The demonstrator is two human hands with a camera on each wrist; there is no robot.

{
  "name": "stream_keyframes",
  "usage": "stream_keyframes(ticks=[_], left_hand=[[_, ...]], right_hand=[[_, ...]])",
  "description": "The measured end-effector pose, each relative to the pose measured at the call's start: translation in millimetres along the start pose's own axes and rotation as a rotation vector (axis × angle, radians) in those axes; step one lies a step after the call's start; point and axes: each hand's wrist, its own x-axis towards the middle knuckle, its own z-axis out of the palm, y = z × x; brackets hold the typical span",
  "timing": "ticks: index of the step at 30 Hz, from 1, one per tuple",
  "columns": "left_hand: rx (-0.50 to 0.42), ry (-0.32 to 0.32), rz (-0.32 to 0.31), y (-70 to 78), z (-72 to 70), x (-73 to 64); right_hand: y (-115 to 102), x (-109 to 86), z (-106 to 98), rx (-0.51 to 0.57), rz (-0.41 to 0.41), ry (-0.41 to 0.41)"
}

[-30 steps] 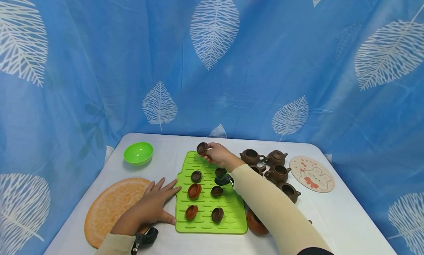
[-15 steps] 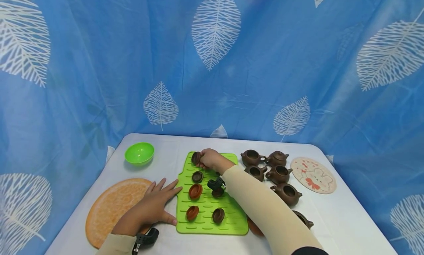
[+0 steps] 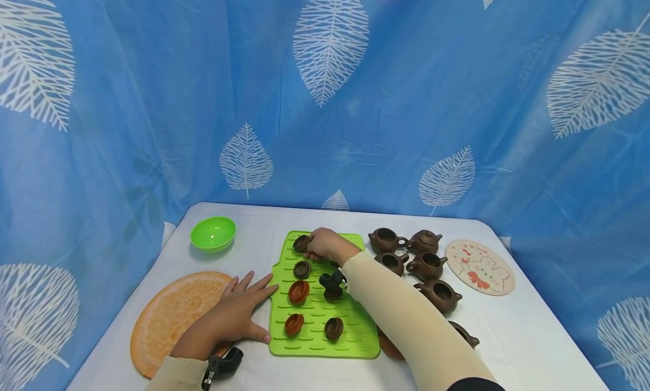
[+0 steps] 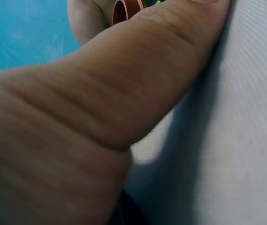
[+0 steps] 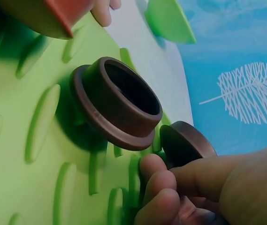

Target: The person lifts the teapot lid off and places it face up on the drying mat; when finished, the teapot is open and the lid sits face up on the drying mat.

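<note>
My right hand (image 3: 326, 245) pinches a dark brown teapot lid (image 3: 302, 244) at the far left corner of the green drying mat (image 3: 355, 346). In the right wrist view the thumb and fingers close on that lid (image 5: 187, 143), low over the mat. Just nearer sits another dark brown lid (image 5: 126, 103), upside down. Two reddish lids (image 3: 298, 292) lie in the same left row, and a brown lid (image 3: 333, 328) is at near right. My right wrist partly hides others. My left hand (image 3: 238, 309) rests with fingers spread, fingertips and thumb at the mat's left edge.
Several brown teapots (image 3: 426, 265) without lids, and one with its lid on (image 3: 424, 242), stand right of the mat. A reddish pot (image 3: 390, 346) is partly behind my right sleeve. A green bowl (image 3: 213, 234), an orange round mat (image 3: 172, 317) and a rabbit mat (image 3: 479, 267) lie around.
My right hand has brought the brown lid down and slightly left onto the mat's far left corner, tilting it flatter. The left hand has stayed in place.
</note>
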Motion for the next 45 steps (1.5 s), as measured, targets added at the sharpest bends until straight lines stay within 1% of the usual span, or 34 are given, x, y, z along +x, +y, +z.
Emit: stream_keyframes(ticks=[9,13,17,20,22,25,30,38,45], left_hand=[[0.005,-0.018,-0.012,2.3,4.0,0.8],[0.007,-0.020,-0.010,3.6,3.9,1.3],[0.016,-0.015,-0.012,4.4,2.4,1.2],[0.022,-0.011,-0.023,4.3,1.8,0.6],[0.025,-0.013,-0.028,4.0,2.1,0.2],[0.022,-0.015,-0.033,3.5,2.9,-0.4],[0.021,-0.011,-0.036,2.3,3.1,-1.4],[0.032,-0.002,-0.021,1.8,1.9,0.2],[0.037,-0.007,-0.009,5.2,4.0,0.9]], right_hand=[[6.8,-4.8,-4.2,0.043,0.001,-0.012],[8.8,-9.8,-8.1,0.007,-0.015,-0.004],[9.5,-15.6,-15.9,0.006,-0.065,0.004],[12.3,-18.3,-24.0,0.066,-0.107,0.005],[15.5,-20.4,-30.6,0.100,-0.123,0.021],[23.2,-25.1,-43.3,0.144,-0.149,0.075],[40.7,-40.2,-70.4,0.205,-0.169,0.181],[75.3,-69.2,-118.4,0.196,-0.179,0.364],[107.6,-91.8,-157.8,0.129,-0.170,0.562]])
